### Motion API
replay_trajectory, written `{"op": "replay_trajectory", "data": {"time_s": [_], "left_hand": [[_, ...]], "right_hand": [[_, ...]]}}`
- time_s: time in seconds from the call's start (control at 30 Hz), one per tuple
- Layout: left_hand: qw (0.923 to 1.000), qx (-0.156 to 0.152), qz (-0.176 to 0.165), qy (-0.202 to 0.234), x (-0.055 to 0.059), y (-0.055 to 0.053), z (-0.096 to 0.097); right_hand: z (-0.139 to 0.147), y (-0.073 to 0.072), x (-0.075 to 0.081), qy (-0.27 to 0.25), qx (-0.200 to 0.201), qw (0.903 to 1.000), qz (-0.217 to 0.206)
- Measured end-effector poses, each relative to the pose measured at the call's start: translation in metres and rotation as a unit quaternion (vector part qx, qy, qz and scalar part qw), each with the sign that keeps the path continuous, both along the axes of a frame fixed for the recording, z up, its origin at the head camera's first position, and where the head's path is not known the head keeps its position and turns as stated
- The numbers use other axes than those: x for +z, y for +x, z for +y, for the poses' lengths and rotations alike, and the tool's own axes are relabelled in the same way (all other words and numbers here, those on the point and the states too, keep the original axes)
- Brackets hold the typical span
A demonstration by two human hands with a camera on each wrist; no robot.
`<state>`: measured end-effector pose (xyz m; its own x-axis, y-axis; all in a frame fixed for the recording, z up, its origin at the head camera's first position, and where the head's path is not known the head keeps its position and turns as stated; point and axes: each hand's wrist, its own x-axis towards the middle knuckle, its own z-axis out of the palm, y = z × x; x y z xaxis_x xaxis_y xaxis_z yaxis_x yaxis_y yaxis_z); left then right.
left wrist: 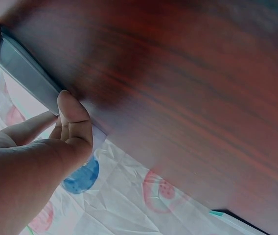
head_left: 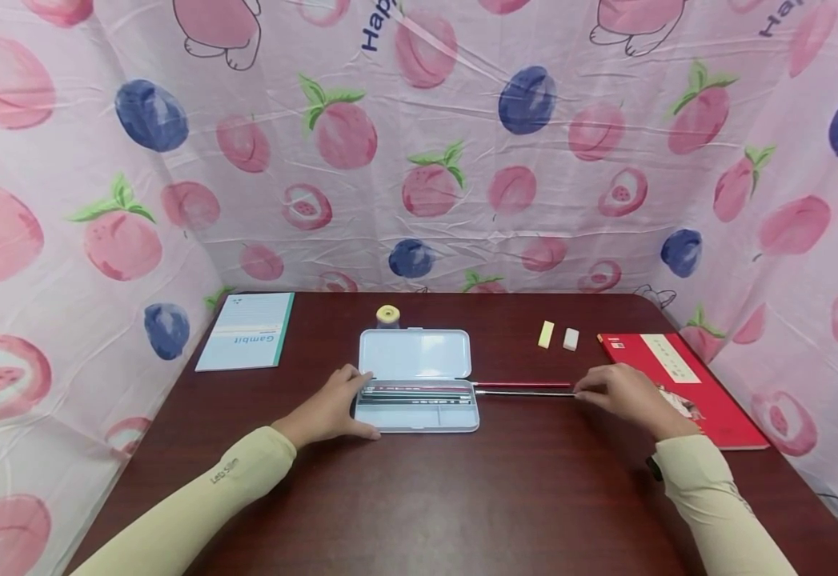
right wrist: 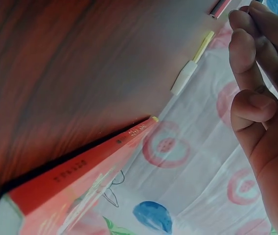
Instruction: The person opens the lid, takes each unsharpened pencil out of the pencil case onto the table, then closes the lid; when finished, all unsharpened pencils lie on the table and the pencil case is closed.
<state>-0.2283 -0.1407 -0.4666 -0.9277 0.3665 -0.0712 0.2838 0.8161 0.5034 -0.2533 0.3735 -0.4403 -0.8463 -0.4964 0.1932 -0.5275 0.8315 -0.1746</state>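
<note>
A pale blue pencil case (head_left: 414, 352) lies on the table with its lid folded back and several pencils (head_left: 414, 395) inside. My left hand (head_left: 328, 406) holds the case at its left end, thumb by the front corner and fingers toward the hinge. In the left wrist view the thumb and fingers meet the case's edge (left wrist: 29, 68). To the right of the case, my right hand (head_left: 623, 394) pinches the right end of a dark pencil (head_left: 527, 394), whose other end is at the case's side. A red pencil (head_left: 523, 384) lies just behind it, also reaching the case.
Behind the case stands a small yellow-topped round object (head_left: 388, 315). A yellow stick (head_left: 546, 334) and a white eraser (head_left: 571, 339) lie at the back right. A red book (head_left: 721, 408) is beside my right hand, and a Gambit notebook (head_left: 246, 332) at the back left.
</note>
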Motion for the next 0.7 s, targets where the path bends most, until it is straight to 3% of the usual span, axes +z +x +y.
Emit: {"op": "replay_trajectory", "data": {"time_s": [0.43, 0.7], "left_hand": [[1.0, 0.001, 0.003, 0.001, -0.0024, 0.0004, -0.0002], [1.0, 0.0, 0.001, 0.004, -0.0014, 0.0006, -0.0005]], "right_hand": [[-0.002, -0.0029, -0.0053, 0.017, -0.024, 0.9971, -0.071], [-0.0053, -0.0063, -0.0079, 0.032, -0.031, 0.9966, -0.069]]}}
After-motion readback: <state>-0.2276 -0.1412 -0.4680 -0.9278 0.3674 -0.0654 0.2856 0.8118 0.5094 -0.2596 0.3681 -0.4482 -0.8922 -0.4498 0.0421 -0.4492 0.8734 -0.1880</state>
